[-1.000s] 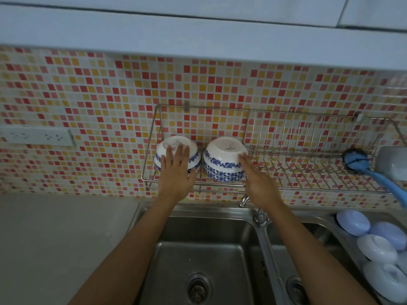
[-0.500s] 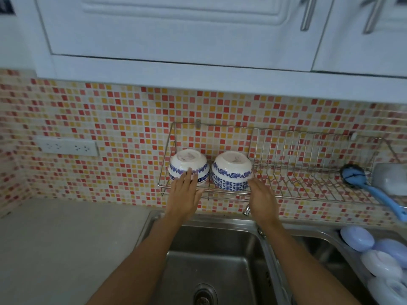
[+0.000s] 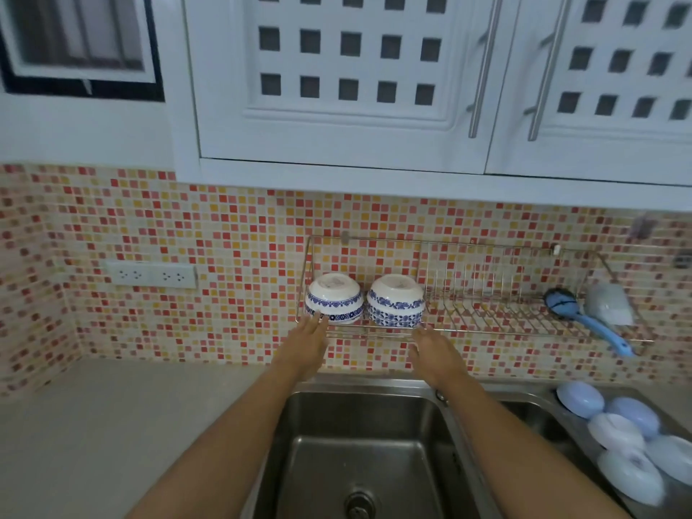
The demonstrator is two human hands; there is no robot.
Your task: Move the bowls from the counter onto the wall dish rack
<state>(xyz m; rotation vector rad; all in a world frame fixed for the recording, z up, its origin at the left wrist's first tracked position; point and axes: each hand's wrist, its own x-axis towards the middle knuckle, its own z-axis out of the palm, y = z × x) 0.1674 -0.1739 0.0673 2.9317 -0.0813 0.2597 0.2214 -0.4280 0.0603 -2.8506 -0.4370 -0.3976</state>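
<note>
Two white bowls with blue patterns sit upside down at the left end of the wire wall dish rack [image 3: 486, 324]: the left bowl [image 3: 334, 297] and the right bowl [image 3: 396, 299], which looks like a stack. My left hand [image 3: 305, 344] is flat and empty just below the left bowl, fingertips near the rack's front rail. My right hand [image 3: 436, 352] is also empty with fingers apart, just below the right bowl.
A blue-handled brush [image 3: 584, 316] and a pale object lie at the rack's right end. Below are a steel double sink [image 3: 359, 455] and several pale blue and white bowls [image 3: 618, 440] at the right. Grey counter [image 3: 112, 425] stretches to the left, white cabinets above.
Both hands have drawn back and down from the bowls, which stay on the rack. The camera has tilted up, showing the cabinets.
</note>
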